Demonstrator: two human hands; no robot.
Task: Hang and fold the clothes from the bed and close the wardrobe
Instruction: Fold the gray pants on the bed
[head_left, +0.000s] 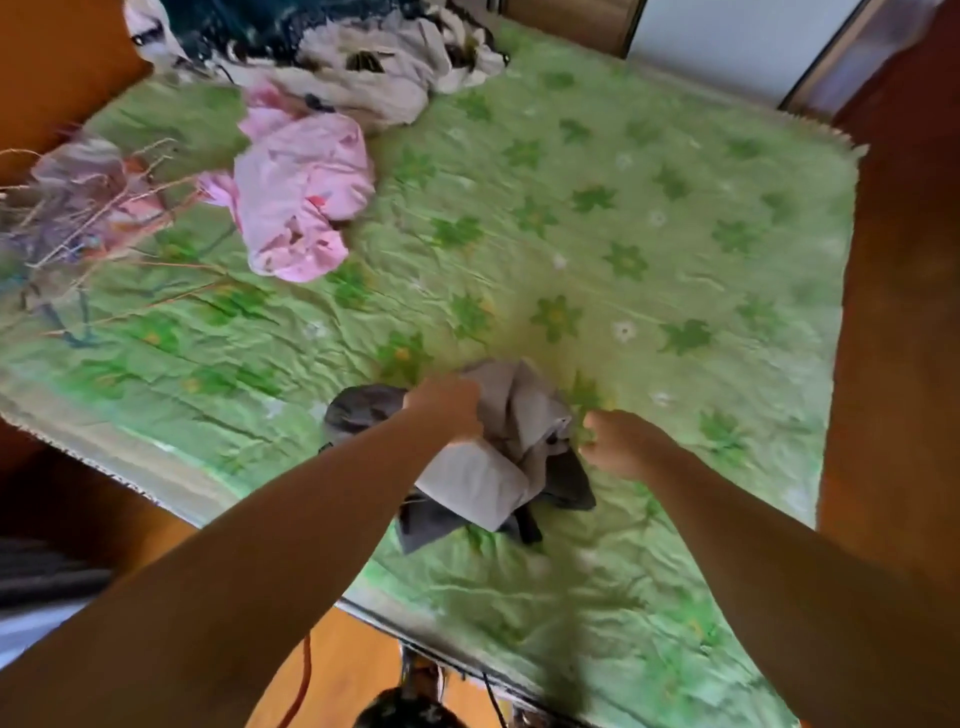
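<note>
A crumpled beige and dark grey garment (498, 467) lies near the front edge of the bed (597, 249), which is covered by a green flowered sheet. My left hand (447, 410) grips the beige cloth at its upper left. Just right of the garment, my right hand (621, 441) has its fingers curled; the blur hides whether it pinches the cloth's edge. A pink garment (298, 202) lies crumpled at the left middle of the bed. A pile of beige and dark clothes (363, 67) sits at the far end.
A heap of hangers and mixed cloth (78, 208) lies at the bed's left side. Wooden floor (893, 364) runs along the right of the bed. An orange cable (301, 686) lies on the floor below the front edge. A pale door or panel (727, 41) stands at the far right.
</note>
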